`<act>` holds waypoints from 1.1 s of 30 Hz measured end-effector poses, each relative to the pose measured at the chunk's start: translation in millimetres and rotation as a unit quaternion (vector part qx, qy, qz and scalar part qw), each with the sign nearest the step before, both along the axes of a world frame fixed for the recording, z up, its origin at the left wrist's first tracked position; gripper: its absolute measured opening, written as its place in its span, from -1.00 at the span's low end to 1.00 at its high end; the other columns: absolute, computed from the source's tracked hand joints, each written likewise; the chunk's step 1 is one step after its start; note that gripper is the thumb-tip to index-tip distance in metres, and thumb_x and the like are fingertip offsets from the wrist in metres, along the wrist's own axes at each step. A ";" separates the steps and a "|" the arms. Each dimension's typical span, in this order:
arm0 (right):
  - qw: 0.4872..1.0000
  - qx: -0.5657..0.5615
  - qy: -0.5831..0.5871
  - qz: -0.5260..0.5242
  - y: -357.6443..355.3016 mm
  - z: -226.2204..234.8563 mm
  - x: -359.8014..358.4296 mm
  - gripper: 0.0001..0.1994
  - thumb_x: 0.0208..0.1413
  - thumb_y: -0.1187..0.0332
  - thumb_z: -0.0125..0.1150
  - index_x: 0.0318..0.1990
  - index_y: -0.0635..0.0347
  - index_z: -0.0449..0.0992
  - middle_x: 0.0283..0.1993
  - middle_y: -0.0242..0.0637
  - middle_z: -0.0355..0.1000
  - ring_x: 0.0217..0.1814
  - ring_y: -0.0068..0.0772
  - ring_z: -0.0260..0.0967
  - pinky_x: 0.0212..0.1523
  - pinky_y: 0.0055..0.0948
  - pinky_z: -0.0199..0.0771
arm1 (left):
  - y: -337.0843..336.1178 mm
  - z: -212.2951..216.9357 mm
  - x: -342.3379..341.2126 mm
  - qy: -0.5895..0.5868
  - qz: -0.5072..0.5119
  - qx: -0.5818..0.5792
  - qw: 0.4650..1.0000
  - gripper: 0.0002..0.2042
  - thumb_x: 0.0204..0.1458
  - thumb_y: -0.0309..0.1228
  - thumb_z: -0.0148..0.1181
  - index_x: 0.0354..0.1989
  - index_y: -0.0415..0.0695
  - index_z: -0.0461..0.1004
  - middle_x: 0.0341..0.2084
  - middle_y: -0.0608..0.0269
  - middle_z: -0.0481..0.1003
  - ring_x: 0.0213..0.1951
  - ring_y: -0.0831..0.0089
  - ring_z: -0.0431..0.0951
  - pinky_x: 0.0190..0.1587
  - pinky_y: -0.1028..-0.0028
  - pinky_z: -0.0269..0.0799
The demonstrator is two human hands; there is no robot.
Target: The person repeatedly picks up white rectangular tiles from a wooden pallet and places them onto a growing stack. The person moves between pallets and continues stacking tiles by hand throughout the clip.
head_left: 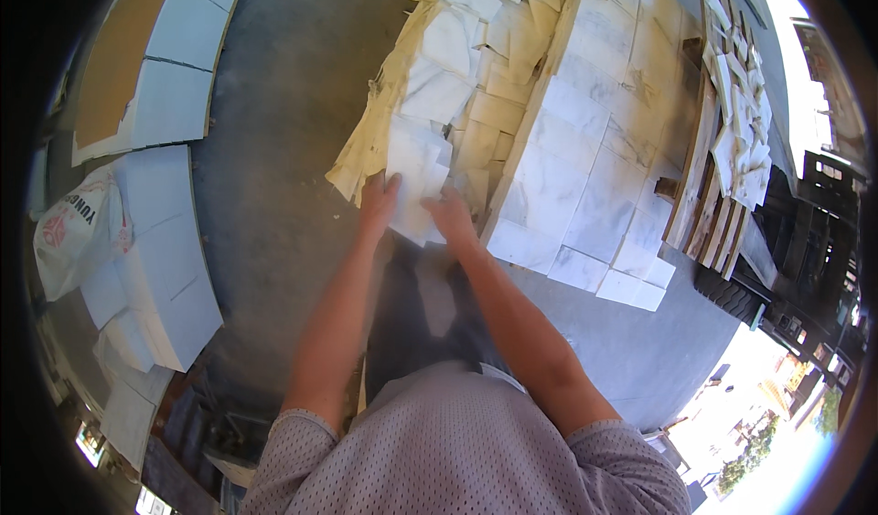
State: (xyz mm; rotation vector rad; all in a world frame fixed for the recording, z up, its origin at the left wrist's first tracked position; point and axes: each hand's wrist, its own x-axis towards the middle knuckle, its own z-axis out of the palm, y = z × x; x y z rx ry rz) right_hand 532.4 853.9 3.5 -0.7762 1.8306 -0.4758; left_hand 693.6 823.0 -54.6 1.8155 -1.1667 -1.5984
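Between my two hands is a white stone tile (413,181), its near corner pointing toward my body. My left hand (377,206) grips its left edge, with the thumb on top and the other fingers mostly hidden. At the right edge, my right hand (450,215) has its thumb and fingers closed on the tile. The tile lies at the near end of a long heap of broken white and cream stone pieces (439,94), and whether it is lifted off them I cannot tell.
Right of the heap lie rows of grey-veined marble tiles (572,158). Farther right, a wooden pallet (700,177) carries broken slabs (743,131). On the left stand stacks of white tiles (174,103), a brown sheet (123,58) and a white printed sack (80,231).
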 end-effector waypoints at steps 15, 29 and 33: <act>0.984 -0.004 -0.151 -0.096 76.7 43.3 -36.9 -0.61 0.12 0.18 0.16 -0.09 0.39 0.51 -0.29 -0.24 0.50 -0.26 -0.46 0.40 -0.20 -0.41 0.41 | -20.4 -32.4 -37.4 -0.205 -0.085 -0.243 0.944 -0.29 0.03 -0.34 0.25 0.32 -0.27 0.06 0.29 -0.25 0.08 0.33 -0.13 0.03 0.35 0.10 0.02; 0.971 -0.073 -0.128 -0.187 116.6 158.7 -108.6 -0.60 0.19 0.25 0.13 0.10 0.32 0.43 0.04 -0.19 0.48 0.05 -0.35 0.42 0.10 -0.39 0.38 | -14.4 8.8 -61.4 -0.313 -0.122 -0.184 0.924 -0.37 0.17 -0.22 0.10 0.29 -0.39 0.10 0.33 -0.22 0.05 0.34 -0.08 0.09 0.32 0.17 0.10; 0.944 -0.198 -0.111 -0.239 117.3 189.8 -193.7 -0.60 0.20 0.29 0.12 0.11 0.38 0.38 -0.04 -0.19 0.50 -0.08 -0.41 0.47 -0.06 -0.45 0.44 | -11.6 68.2 -135.5 -0.214 -0.144 -0.337 0.906 -0.48 0.21 -0.28 0.04 0.22 -0.41 0.18 0.30 -0.19 0.10 0.32 -0.05 0.12 0.32 0.18 0.10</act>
